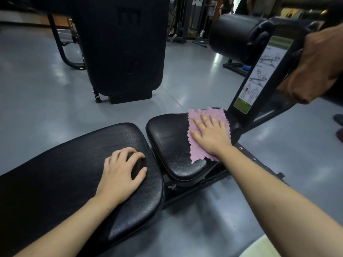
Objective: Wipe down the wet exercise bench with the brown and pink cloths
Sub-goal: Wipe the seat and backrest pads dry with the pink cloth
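Grey gym floor (pixel 46 89) spreads under a black padded bench, whose surface comes in two parts: a long back pad (pixel 65 173) running toward the camera and a smaller seat pad (pixel 170 141) beyond it, with a narrow gap between them. On the seat pad's right half lies the pink cloth (pixel 199 154), spread flat with zigzag edges, its far end reaching the pad's far edge. Right hand (pixel 211 134) lies palm down on the pink cloth, fingers straight and slightly spread, pressing it against the pad and closing round nothing. Left hand (pixel 120 169) rests on the far end of the back pad, just short of the gap, its fingers curled over a small dark wad (pixel 136 166) that shows between thumb and fingers; whether this is the brown cloth cannot be told, as it is nearly as dark as the pad. Behind the seat pad a black post (pixel 263 75) rises at a tilt, bearing a label (pixel 258 75) with exercise drawings, and a black roller (pixel 233 38) sits at its top. At the upper right another person's hand (pixel 315 65) is against the post's top, with a brown cloth (pixel 300 89) bunched under it. Across the floor on the left stands a second black padded machine (pixel 120 45)
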The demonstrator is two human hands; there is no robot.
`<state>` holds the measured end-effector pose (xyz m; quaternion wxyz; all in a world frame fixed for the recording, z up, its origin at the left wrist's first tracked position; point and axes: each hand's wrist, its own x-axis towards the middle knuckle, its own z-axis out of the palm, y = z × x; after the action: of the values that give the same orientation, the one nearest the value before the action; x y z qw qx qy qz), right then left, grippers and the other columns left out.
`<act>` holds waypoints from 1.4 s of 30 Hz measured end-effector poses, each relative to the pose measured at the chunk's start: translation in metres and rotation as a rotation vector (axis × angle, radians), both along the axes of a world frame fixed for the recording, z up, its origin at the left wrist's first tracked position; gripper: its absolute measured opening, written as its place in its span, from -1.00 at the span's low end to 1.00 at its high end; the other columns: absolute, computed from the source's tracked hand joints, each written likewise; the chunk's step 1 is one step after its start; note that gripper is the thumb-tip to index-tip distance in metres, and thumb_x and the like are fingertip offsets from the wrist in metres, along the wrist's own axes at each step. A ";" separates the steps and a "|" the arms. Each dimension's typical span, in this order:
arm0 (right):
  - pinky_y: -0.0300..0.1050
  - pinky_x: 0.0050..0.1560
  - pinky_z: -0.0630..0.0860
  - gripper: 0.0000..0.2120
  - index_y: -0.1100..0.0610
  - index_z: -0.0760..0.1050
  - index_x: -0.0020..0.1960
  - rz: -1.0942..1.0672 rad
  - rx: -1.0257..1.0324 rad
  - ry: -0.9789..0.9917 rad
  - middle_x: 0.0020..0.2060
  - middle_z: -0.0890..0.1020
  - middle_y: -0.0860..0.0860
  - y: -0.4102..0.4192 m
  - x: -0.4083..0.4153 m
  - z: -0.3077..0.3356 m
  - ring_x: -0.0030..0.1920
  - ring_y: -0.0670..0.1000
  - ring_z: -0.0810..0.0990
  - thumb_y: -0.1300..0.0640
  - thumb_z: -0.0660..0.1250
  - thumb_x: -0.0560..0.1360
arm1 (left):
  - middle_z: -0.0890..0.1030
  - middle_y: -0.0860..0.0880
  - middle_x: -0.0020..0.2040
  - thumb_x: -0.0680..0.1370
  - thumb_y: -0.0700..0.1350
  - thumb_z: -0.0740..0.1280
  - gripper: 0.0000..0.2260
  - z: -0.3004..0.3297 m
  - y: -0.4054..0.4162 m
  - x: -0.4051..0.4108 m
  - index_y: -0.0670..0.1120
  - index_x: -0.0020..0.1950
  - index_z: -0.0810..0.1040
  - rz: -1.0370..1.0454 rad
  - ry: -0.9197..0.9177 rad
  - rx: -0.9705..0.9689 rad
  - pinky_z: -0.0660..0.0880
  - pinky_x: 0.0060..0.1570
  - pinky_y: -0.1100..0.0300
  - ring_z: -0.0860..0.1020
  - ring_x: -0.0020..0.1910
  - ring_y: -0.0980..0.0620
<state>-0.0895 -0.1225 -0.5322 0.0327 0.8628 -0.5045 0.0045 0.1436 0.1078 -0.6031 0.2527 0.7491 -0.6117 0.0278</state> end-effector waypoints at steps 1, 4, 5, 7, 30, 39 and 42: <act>0.23 0.58 -0.18 -0.36 -0.15 -0.09 0.65 0.035 0.001 -0.012 0.64 -0.13 -0.04 0.014 0.004 -0.004 0.63 0.10 -0.16 -0.32 -0.18 0.62 | 0.39 0.18 0.23 0.54 0.26 0.12 -0.66 0.000 0.000 0.000 0.20 0.24 0.46 0.001 -0.002 0.002 0.28 0.32 -0.01 0.32 0.30 0.04; 0.21 0.58 -0.21 -0.37 -0.17 -0.12 0.65 0.134 0.004 -0.016 0.63 -0.16 -0.07 0.052 0.014 -0.014 0.63 0.07 -0.20 -0.32 -0.21 0.61 | 0.39 0.17 0.24 0.54 0.26 0.11 -0.65 0.001 0.000 -0.001 0.20 0.24 0.46 0.004 -0.009 0.009 0.27 0.33 -0.01 0.32 0.30 0.04; 0.20 0.58 -0.22 -0.37 -0.17 -0.13 0.64 0.164 -0.003 -0.010 0.63 -0.16 -0.07 0.063 0.017 -0.016 0.63 0.06 -0.21 -0.31 -0.22 0.61 | 0.39 0.16 0.24 0.54 0.26 0.10 -0.65 0.001 0.001 -0.001 0.20 0.24 0.46 0.004 -0.010 0.011 0.27 0.33 -0.02 0.32 0.30 0.03; 0.17 0.59 -0.24 -0.38 -0.17 -0.14 0.64 0.217 -0.029 0.007 0.63 -0.15 -0.06 0.082 0.021 -0.021 0.63 0.06 -0.21 -0.30 -0.24 0.62 | 0.40 0.14 0.23 0.54 0.26 0.10 -0.64 0.002 0.002 -0.001 0.19 0.24 0.47 0.004 -0.008 0.011 0.28 0.31 -0.04 0.33 0.29 0.01; 0.29 0.49 0.22 -0.19 0.13 0.37 0.53 0.733 -0.405 -0.133 0.54 0.34 0.15 0.064 -0.037 -0.057 0.55 0.22 0.28 -0.43 -0.08 0.58 | 0.39 0.18 0.23 0.53 0.29 0.10 -0.63 0.009 0.004 -0.001 0.22 0.25 0.47 -0.001 0.059 0.042 0.30 0.33 -0.11 0.32 0.30 -0.01; 0.27 0.50 0.22 -0.18 0.17 0.51 0.43 0.700 -0.448 -0.428 0.47 0.45 0.14 0.036 -0.048 -0.066 0.51 0.20 0.36 -0.41 -0.13 0.59 | 0.40 0.16 0.22 0.51 0.29 0.13 -0.62 0.008 0.002 -0.002 0.21 0.23 0.50 0.009 0.046 0.032 0.32 0.22 -0.14 0.34 0.26 -0.07; 0.29 0.48 0.25 -0.21 0.18 0.54 0.39 0.654 -0.463 -0.561 0.44 0.49 0.14 0.033 -0.048 -0.073 0.49 0.19 0.39 -0.38 -0.11 0.60 | 0.39 0.16 0.21 0.50 0.29 0.12 -0.61 0.008 0.002 -0.003 0.20 0.23 0.51 0.007 0.043 0.027 0.32 0.23 -0.17 0.35 0.26 -0.08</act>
<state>-0.1372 -0.0894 -0.6050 0.0831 0.9116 -0.1821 0.3590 0.1409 0.1096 -0.5953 0.2558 0.7549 -0.6039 0.0041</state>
